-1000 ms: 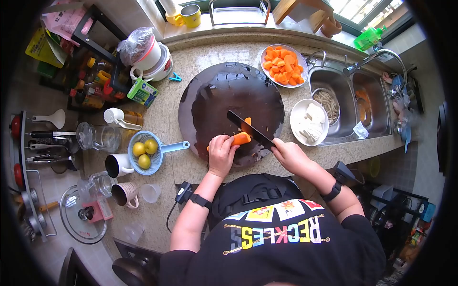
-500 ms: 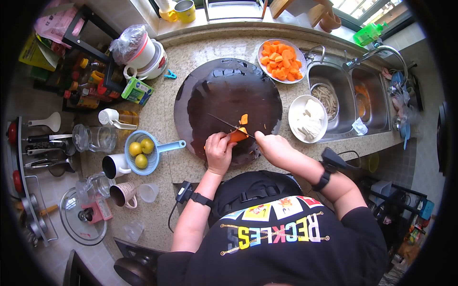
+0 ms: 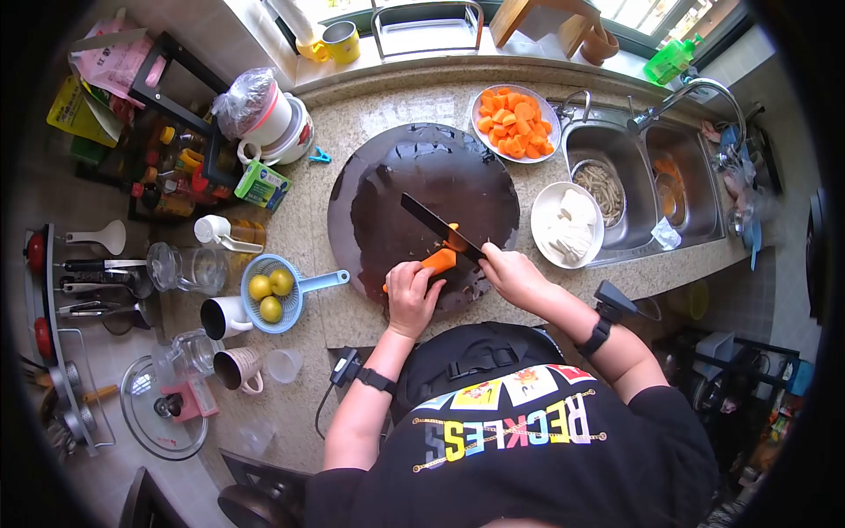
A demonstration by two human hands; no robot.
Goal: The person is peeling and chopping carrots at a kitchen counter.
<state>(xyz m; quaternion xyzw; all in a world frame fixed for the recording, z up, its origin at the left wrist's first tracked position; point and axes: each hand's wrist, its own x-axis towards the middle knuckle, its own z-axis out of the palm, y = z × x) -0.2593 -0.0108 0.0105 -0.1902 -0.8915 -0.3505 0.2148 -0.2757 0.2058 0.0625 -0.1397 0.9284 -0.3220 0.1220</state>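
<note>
A carrot (image 3: 437,261) lies near the front edge of the round dark chopping board (image 3: 387,176). My left hand (image 3: 410,295) is closed around its left part, leaving the cut end showing. My right hand (image 3: 515,275) grips the handle of a kitchen knife (image 3: 431,219). Its dark blade points up and to the left, just beyond the cut end. A cut carrot piece (image 3: 454,235) sits by the blade, partly hidden behind it. Small carrot crumbs lie about on the wet board.
A plate of carrot chunks (image 3: 515,123) and a bowl of white pieces (image 3: 568,225) stand at the board's right, beside the double sink (image 3: 616,233). To the left are a blue strainer (image 3: 302,283) with yellow-green fruit, a mug (image 3: 226,317) and a glass jug (image 3: 189,268).
The knife has moved off the carrot to beyond its cut end, and more of its blade face shows. The view has shifted slightly.
</note>
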